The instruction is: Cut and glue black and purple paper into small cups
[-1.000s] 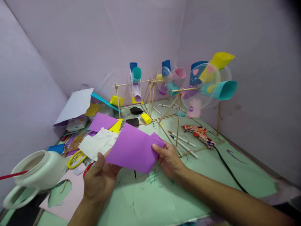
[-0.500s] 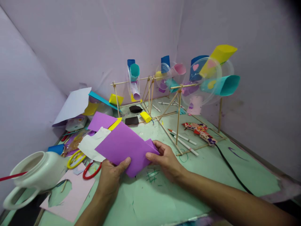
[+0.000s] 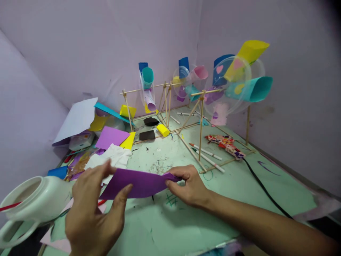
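Observation:
A purple paper sheet (image 3: 141,184) is tilted nearly edge-on above the green tabletop (image 3: 149,227). My right hand (image 3: 188,185) pinches its right end, where the paper looks folded, between thumb and fingers. Around the sheet's left end is my left hand (image 3: 97,206), thumb near the lower front and fingers raised behind, spread apart. Behind the left hand lie crumpled white paper (image 3: 114,156), another purple piece (image 3: 112,137) and a yellow piece (image 3: 128,141).
Stick frames carry colored paper cups on clear discs (image 3: 231,85) at the back. A patterned glue gun (image 3: 226,145) with a black cord lies right, beside markers (image 3: 210,161). A white pitcher (image 3: 45,199) stands left. Black and yellow pieces (image 3: 162,130) lie mid-table.
The purple sheet has tipped from face-up to nearly edge-on. My left hand has moved left and toward me, its fingers opening. My right hand keeps its pinch almost in place.

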Available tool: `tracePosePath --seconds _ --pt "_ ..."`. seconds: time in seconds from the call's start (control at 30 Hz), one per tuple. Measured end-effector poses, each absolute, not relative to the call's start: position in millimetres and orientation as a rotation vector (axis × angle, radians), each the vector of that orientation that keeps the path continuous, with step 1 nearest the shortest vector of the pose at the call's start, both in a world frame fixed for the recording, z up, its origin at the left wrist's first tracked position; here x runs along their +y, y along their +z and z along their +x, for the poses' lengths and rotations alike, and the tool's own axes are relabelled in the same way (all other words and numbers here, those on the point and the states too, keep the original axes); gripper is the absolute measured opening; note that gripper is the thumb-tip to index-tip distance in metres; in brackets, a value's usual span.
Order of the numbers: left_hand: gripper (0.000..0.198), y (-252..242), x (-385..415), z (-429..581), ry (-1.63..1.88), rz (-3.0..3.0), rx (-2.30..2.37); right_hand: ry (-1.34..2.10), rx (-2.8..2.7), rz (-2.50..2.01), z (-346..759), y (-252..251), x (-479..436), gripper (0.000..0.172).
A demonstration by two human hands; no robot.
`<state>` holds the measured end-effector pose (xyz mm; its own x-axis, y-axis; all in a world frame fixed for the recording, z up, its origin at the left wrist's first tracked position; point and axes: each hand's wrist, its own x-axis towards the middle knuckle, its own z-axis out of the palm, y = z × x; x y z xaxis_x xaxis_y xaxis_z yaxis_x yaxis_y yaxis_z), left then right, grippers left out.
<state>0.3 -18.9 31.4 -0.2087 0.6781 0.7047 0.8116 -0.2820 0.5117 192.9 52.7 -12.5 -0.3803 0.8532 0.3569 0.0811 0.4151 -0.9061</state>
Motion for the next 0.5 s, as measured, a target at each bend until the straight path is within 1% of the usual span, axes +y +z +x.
tracePosePath --seconds 0.07,0.13,0.27,0.37,0.5 --pt "0.033 26 -24 1 -1.521 -1.965 -1.677 1.033 -1.759 -0.823 193 -14 53 0.016" --pt "0.022 20 -28 -2 -1.545 -2.104 -1.582 1.071 -1.723 -0.875 192 -18 55 0.016" --pt "0.021 8 -35 -10 -1.622 -2.324 -1.540 1.237 -1.620 -0.957 189 -26 61 0.017" --pt "0.019 -1 -35 -11 -1.696 -2.425 -1.572 1.292 -1.567 -0.985 188 -29 64 0.014" --pt "0.015 -16 -35 -6 -1.607 -2.555 -1.437 1.306 -1.540 -0.990 188 -28 65 0.012"
